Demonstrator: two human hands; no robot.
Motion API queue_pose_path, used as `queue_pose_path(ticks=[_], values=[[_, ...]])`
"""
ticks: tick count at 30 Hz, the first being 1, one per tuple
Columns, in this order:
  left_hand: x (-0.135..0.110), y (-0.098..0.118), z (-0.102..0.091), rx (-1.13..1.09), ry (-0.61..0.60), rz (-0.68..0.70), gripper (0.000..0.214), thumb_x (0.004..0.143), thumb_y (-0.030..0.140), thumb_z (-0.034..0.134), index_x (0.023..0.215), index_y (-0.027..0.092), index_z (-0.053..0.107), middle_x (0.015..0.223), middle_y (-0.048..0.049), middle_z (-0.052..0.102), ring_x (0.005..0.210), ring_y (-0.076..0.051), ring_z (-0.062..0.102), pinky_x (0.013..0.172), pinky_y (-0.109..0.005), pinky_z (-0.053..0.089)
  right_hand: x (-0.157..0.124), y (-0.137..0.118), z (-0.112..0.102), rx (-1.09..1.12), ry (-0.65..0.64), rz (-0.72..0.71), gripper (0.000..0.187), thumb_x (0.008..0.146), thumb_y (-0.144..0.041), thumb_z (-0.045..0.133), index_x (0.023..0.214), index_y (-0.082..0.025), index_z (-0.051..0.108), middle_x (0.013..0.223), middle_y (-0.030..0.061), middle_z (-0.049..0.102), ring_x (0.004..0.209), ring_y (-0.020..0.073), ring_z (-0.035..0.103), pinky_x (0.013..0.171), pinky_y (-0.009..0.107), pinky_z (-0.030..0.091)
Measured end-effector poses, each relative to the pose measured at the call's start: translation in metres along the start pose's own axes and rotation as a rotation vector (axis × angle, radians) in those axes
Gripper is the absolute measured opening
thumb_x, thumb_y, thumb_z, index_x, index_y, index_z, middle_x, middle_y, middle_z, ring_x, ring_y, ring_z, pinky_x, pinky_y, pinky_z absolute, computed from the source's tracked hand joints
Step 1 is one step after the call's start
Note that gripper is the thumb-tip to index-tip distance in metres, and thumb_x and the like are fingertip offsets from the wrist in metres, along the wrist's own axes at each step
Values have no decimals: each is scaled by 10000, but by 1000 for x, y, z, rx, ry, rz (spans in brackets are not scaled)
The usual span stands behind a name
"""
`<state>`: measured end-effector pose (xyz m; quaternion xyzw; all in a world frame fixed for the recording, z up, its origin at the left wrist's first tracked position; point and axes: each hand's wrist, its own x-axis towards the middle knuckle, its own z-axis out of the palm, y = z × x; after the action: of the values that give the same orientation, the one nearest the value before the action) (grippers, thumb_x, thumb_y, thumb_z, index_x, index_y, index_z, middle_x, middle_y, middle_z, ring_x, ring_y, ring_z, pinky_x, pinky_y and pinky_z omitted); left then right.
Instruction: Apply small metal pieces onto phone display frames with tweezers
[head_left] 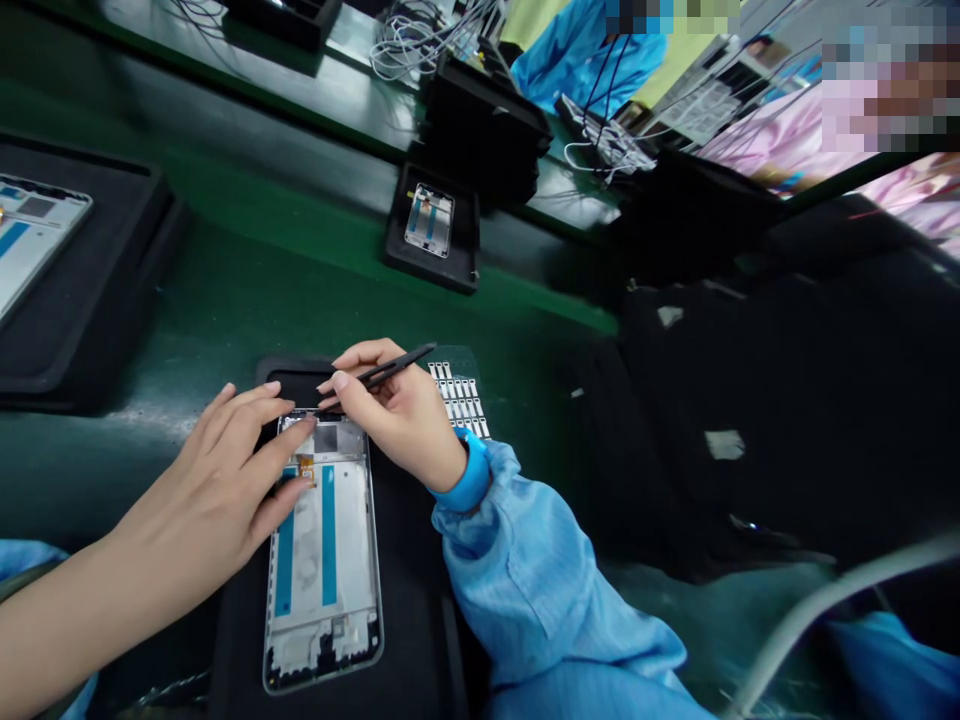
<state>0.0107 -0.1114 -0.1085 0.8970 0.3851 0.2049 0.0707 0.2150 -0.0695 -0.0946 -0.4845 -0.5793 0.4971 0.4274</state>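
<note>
A silver phone frame (352, 560) with two blue strips lies in a black foam tray (420, 620) in front of me. My left hand (240, 450) rests over its upper left part, fingers spread, fingertips touching the top edge and the area near an orange flex cable (306, 468). Black tweezers (390, 368) are held in my right hand (397, 410), their tips down at the top edge of the frame. What the tips touch is too small to make out. Beside my right wrist lies a clear sheet of small white stickers (463, 395).
Another phone frame (37, 240) sits in a black tray (97, 300) at the left. Farther back is a small tray (466, 265) with a phone frame (430, 222). Stacked black trays (750, 380) stand at the right. Cables and co-workers are behind the bench.
</note>
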Motion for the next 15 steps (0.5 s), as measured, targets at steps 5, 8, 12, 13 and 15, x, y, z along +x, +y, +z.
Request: queue_pose_path(ticks=[5, 8, 12, 13, 15], values=[[1, 0, 0, -3, -14, -1, 366, 984, 304, 480, 1297, 121, 529, 1252, -179, 546, 1340, -376, 449, 1088, -660, 400, 0, 0, 1, -168, -15, -57, 188, 895, -382, 611, 990, -222, 585, 881, 19, 725, 787, 164, 739, 746, 319, 604], [1, 0, 0, -4, -7, 11, 369, 983, 301, 480, 1297, 113, 525, 1253, -183, 540, 1338, -377, 448, 1089, -661, 399, 1, -1, 2, -217, -20, -73, 173, 895, -370, 607, 984, -223, 587, 895, 17, 722, 797, 158, 734, 755, 304, 600], [1, 0, -1, -1, -11, 5, 372, 983, 298, 478, 1303, 115, 523, 1260, -183, 538, 1339, -373, 450, 1100, -658, 389, 0, -5, 6, -246, -7, -99, 158, 898, -359, 609, 973, -220, 606, 868, 5, 708, 739, 138, 719, 717, 272, 591], [1, 0, -1, -2, -14, 3, 376, 983, 302, 478, 1307, 117, 521, 1260, -182, 539, 1338, -372, 453, 1102, -658, 386, 0, -6, 6, -256, -3, -114, 149, 898, -350, 612, 972, -221, 612, 862, 1, 707, 729, 132, 714, 705, 262, 586], [1, 0, -1, -8, -16, 4, 383, 982, 310, 478, 1310, 117, 521, 1259, -181, 542, 1333, -370, 461, 1105, -657, 384, -1, -8, 7, -275, 2, -145, 134, 896, -337, 620, 968, -223, 622, 857, -4, 708, 725, 125, 707, 690, 246, 577]])
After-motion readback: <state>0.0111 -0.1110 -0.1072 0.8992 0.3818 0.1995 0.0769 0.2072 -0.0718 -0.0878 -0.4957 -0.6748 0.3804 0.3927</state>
